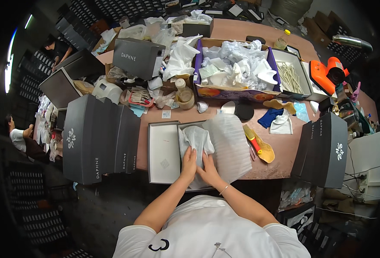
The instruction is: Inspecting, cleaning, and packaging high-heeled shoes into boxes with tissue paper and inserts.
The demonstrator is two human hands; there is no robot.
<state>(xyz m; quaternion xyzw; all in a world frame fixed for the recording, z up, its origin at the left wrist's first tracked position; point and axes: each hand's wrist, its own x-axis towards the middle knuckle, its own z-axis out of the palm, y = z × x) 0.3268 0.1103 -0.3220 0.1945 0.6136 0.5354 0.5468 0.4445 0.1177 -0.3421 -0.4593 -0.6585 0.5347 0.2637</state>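
Note:
Both hands are at a bundle of white tissue paper (196,136) in the middle of the work table. My left hand (188,164) grips its near left side, with the thumb along the paper. On the near right side my right hand (208,167) holds the same paper, its fingers partly hidden. What lies inside the wrapping cannot be seen. Beneath it sits an open grey shoe box (180,129), mostly covered. To its left lies a pale-lined box lid (164,150). A stack of translucent white packing sheets (231,148) overlaps the box's right side.
Dark shoe boxes stand on end at left (89,142) and right (323,150). Behind are a carton of crumpled paper (237,92), a liquid-filled bottle (184,96) and a tray of thin sticks (290,77). A red-and-yellow brush (253,139) lies right. Two people sit far left.

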